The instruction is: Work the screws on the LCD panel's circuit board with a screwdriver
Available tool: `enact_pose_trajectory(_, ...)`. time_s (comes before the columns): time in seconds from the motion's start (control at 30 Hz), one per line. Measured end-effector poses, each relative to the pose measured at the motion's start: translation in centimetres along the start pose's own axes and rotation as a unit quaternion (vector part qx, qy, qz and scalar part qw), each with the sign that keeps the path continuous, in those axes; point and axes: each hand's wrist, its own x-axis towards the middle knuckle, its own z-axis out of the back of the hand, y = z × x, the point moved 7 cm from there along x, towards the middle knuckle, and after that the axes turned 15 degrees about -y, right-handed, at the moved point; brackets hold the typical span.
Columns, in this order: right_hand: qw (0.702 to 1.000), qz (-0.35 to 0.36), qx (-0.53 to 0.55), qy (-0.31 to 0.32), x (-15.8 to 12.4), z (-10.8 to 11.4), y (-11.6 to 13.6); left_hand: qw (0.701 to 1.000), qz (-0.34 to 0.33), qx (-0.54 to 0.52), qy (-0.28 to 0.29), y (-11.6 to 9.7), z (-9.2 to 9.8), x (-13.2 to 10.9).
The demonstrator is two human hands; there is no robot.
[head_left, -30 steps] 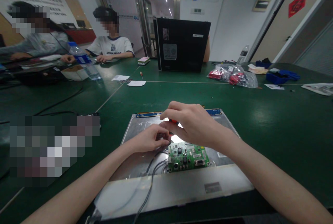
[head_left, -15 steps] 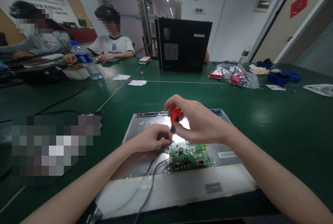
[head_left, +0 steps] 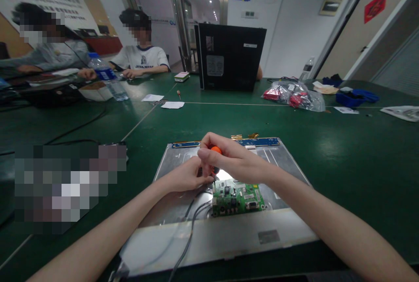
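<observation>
Where visible, orange-and-dark screwdriver (head_left: 216, 150).

Left forearm (head_left: 114, 225) bare, slanting in from lower left; left hand (head_left: 187, 175) low, fingers bent inward. Right forearm (head_left: 327, 212) bare, in from lower right. Right hand (head_left: 231, 160) slightly higher, fingers curled in a grip, thumb (head_left: 207, 155) pointing left, fingertips overlapping the left's in view.

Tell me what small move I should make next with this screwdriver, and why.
Probably give the orange screwdriver a small twist: your right hand grips it, it points down near the far left corner of the green circuit board, and your left hand is close to the tool's lower end.
</observation>
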Motion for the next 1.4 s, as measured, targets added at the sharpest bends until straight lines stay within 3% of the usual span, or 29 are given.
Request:
enact_pose_trajectory(0.37, 0.989, -0.052, 0.101, -0.094, 0.6, 1.4, -0.1, 0.998, -0.028, -0.057, 0.023, -1.0, -0.3, 0.4)
enact_pose_trajectory(0.5, 0.977, -0.043, 0.171, -0.118, 1.0, 1.3, -0.8, 0.996, -0.032, -0.074, 0.026, -1.2, -0.3, 0.4)
enact_pose_trajectory(0.83, 0.958, -0.089, 0.219, -0.163, 1.1, 0.9, -1.8, 0.997, -0.038, -0.060, 0.027, -0.7, -0.4, 0.4)
enact_pose_trajectory(0.97, 0.972, -0.074, 0.161, -0.153, 1.0, 0.9, -1.4, 0.997, -0.011, -0.064, 0.027, -0.7, -0.4, 0.3)
enact_pose_trajectory(1.1, 0.972, -0.050, 0.196, -0.123, 1.0, 0.4, -1.2, 0.998, 0.001, -0.060, 0.024, -0.6, -0.3, 0.3)
enact_pose_trajectory(1.4, 0.972, -0.060, 0.193, -0.121, 0.8, 0.4, -1.5, 0.999, -0.033, -0.033, 0.022, -1.0, -0.2, 0.4)
